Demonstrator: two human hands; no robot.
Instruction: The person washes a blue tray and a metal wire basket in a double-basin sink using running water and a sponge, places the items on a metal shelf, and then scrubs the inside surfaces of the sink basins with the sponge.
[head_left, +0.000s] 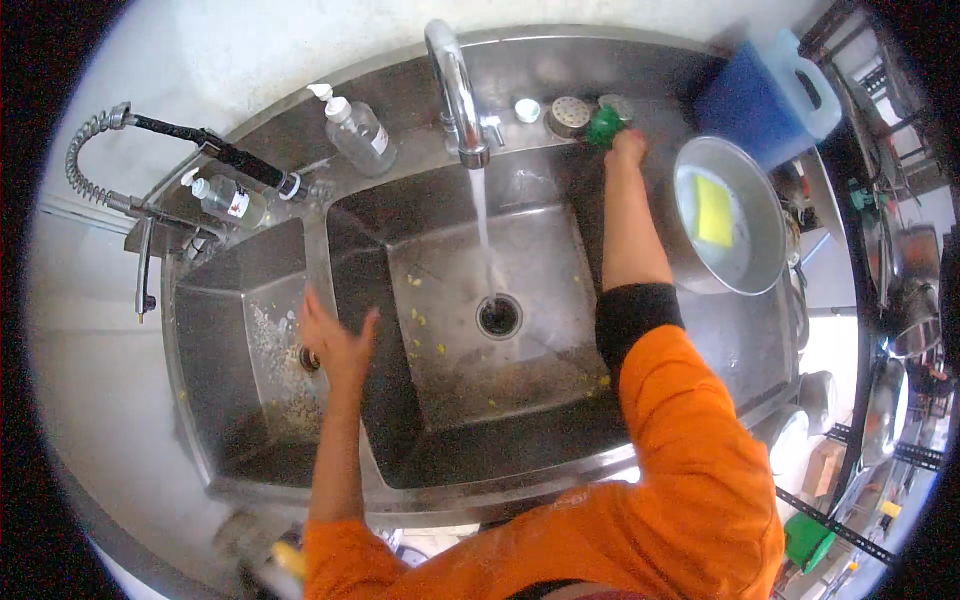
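My right hand reaches to the back ledge and is on a green scrubbing pad; its fingers are partly hidden, so the grip is unclear. Beside the pad sits a round perforated metal strainer. Over the divider between the two basins, my left hand is raised with fingers apart, holding nothing. Water runs from the chrome faucet onto the drain of the large steel basin, where yellow food scraps lie. A metal pot at the right holds a yellow sponge in cloudy liquid.
Two pump bottles stand on the back ledge, near a spring-hose sprayer. Pale scraps lie in the small left basin. A jug of blue liquid stands behind the pot. A rack with metal cookware is at the right.
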